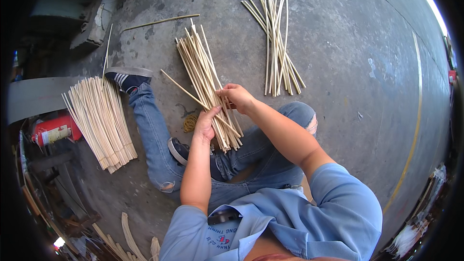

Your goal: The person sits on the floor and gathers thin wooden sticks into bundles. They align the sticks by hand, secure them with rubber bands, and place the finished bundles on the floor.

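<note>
The left hand (205, 124) curls around the lower part of a bundle of pale, slender wooden sticks (195, 63), one stick (176, 83) slanting across by its thumb; the right hand (237, 97) pinches at the bundle's right side. Beside the left wrist lies a small heap of yellowish loops (190, 123). A blue-jeaned leg (149, 130) separates the hands from a thicker pale sheaf (99, 121). The gripped bundle extends forward beyond both hands. Farther right, a loose stick pile (278, 43) rests on stained grey concrete floor (348, 67); a red cylinder (57, 129) lies far left.
</note>
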